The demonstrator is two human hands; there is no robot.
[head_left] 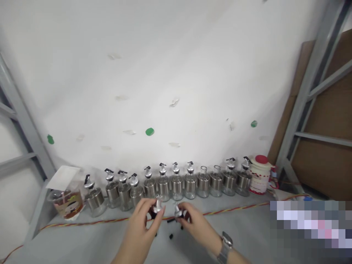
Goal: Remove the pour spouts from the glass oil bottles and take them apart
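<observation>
Between the thumb and fingers of my left hand (pixel 144 223) is a silver bottle pourer (pixel 157 206) with a dark base. My right hand (pixel 195 223), with a watch on its wrist, pinches a second silver pourer (pixel 178 210). The two pourers are held a little apart, in front of a row of glass bottles with steel sleeves. Most bottles wear a silver pourer with a black flap, such as this bottle (pixel 177 185). Two bottles stand with bare glass necks, an open bottle (pixel 203 184) and its neighbour (pixel 216 181). Small black pieces (pixel 171 236) lie on the grey table below my hands.
A twisted red and yellow cord (pixel 110 220) runs across the grey table (pixel 90 245). At the left stands a plastic tub (pixel 68 205) with white paper on top. A white jug (pixel 260 176) with a red lid stands at the right. Behind rises a white wall (pixel 176 73).
</observation>
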